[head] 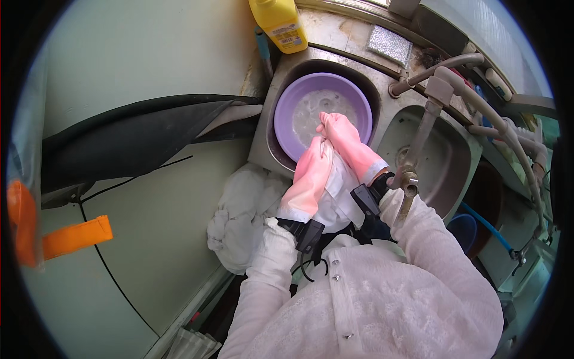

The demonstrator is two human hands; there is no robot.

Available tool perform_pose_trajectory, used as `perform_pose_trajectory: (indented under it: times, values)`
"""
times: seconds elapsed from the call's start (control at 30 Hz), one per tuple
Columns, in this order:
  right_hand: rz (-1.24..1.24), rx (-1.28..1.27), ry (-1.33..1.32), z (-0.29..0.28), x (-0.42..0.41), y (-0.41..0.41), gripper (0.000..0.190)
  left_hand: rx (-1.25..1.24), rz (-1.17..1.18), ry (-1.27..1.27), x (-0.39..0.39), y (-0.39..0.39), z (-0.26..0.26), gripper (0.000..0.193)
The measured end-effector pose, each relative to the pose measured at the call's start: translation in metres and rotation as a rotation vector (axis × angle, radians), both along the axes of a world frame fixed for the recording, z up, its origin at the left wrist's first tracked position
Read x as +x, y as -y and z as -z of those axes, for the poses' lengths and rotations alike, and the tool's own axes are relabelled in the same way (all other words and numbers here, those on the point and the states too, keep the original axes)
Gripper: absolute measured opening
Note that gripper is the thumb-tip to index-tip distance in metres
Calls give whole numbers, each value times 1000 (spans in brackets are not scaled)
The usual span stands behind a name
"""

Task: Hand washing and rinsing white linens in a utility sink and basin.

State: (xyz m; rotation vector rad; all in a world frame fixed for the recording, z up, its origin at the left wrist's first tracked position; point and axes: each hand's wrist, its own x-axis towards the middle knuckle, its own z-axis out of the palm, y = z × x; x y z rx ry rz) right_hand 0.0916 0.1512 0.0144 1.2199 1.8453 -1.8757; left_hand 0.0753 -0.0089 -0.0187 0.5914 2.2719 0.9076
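Both my hands wear pink rubber gloves and are close together over the near rim of a purple plastic basin (282, 121). My left hand (311, 168) is closed on a white cloth (338, 193), which hangs down below the hands in front of me. My right hand (345, 137) lies just beyond it, fingers curled, close to the top of the cloth; whether it grips the cloth is hidden. The basin sits in the left bowl of a steel sink (262, 143) and holds cloudy, sudsy water.
A tap (419, 134) and grey pipes reach over the right sink bowl (430, 179). Behind the sink stand a yellow plastic jug (280, 27) and a silvery scouring pad (390, 45). A bulging whitish plastic bag (242, 215) lies at the left, a blue bucket (464, 231) at the right.
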Motion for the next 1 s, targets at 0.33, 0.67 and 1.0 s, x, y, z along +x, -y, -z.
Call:
perform_pose_trajectory:
  times: [0.33, 0.67, 1.0]
  values:
    - [533, -773, -384, 57, 23, -49, 45, 674, -422, 1047, -3, 130, -17, 49]
    - [321, -883, -810, -1, 33, 4, 79, 606, -383, 1552, -1, 47, -38, 20]
    - [334, -465, -714, -32, 40, 0, 32, 755, -644, 1426, 11, -18, -92, 16]
